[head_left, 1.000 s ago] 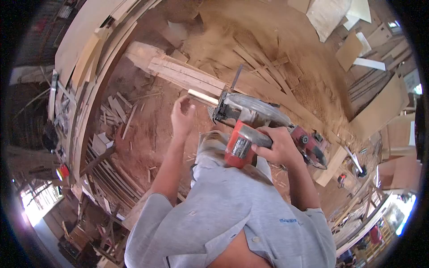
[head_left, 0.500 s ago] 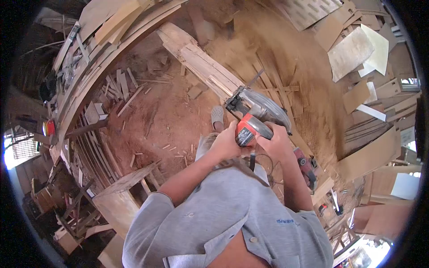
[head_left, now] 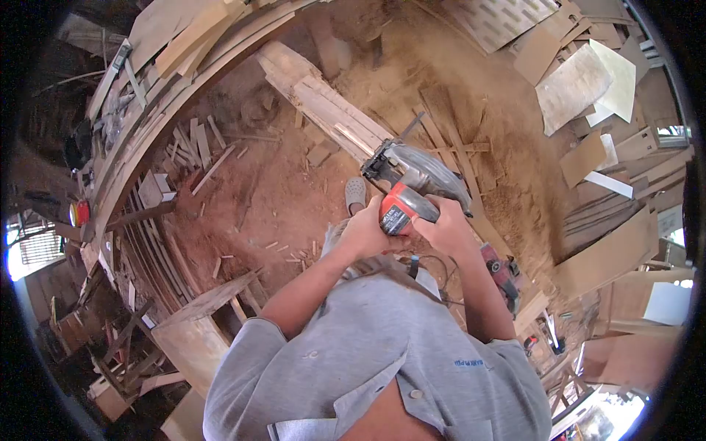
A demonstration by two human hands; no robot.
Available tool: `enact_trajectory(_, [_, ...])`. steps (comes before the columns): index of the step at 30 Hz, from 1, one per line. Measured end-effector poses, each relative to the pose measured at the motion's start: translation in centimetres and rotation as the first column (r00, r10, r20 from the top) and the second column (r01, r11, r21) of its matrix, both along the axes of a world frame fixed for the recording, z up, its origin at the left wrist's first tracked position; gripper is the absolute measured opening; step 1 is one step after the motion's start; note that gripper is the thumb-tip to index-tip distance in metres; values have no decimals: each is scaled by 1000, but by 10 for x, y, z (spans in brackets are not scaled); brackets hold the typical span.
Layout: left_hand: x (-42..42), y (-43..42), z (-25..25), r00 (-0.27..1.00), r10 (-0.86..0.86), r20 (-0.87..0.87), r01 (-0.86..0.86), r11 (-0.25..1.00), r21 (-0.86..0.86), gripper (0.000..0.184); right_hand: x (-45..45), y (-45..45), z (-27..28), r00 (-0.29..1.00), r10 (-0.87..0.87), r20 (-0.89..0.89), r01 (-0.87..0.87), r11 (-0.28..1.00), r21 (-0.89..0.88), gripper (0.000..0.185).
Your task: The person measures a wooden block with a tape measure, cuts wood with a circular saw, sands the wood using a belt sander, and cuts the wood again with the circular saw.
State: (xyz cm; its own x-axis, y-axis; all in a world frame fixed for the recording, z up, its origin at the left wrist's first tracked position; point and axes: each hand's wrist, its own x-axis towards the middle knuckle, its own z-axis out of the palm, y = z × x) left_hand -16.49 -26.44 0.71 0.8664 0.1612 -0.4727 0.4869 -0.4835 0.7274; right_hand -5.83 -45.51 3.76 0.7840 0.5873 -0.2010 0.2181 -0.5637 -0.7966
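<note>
Circular saw [head_left: 415,173], at the near end of a long pale timber [head_left: 342,117]; exact seating unclear. Presumably heavy, rigid, not fragile; best held by rear handle [head_left: 423,208] and red housing [head_left: 395,218], clear of the blade. Right hand [head_left: 450,229]: fingers curled closed around the handle. Left hand [head_left: 362,232]: against the housing, fingers partly hidden; cannot tell how far closed. Nearby: red power tool [head_left: 501,273], right; loose offcuts [head_left: 203,143], left. Possible hindrance: clog-shod foot [head_left: 356,193] beside the timber.

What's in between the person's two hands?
In the head view, the red end of the power saw sits between the left hand and the right hand.
</note>
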Motion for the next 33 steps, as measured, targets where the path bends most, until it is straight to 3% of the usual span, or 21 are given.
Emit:
enact_trajectory(7, [2, 5, -8, 999, 21, 45, -23, 999, 28, 90, 6, 9, 19, 988, 17, -152, -14, 1000, 21, 54])
enact_trajectory(10, [2, 5, -6, 998, 36, 42, -37, 999, 21, 91, 5, 9, 7, 994, -1, -108, 14, 993, 119, 49])
enact_trajectory(13, [6, 7, -5, 1000, 15, 21, -16, 999, 44, 95, 6, 11, -1, 999, -9, -49, 14, 995, 97, 51])
enact_trajectory(19, [6, 15, -15, 999, 10, 46, -13, 998, 65, 97, 11, 17, 9, 991, 42, -126, -32, 996, 83, 47])
enact_trajectory(25, [8, 23, -16, 998, 20, 63, -23, 999, 48, 96, 12, 26, -10, 998, 23, -53, -17, 992, 122, 49])
enact_trajectory(33, [16, 51, -12, 999, 11, 43, -14, 998, 62, 96, 23, 54, -1, 992, 41, -123, -26, 992, 122, 49])
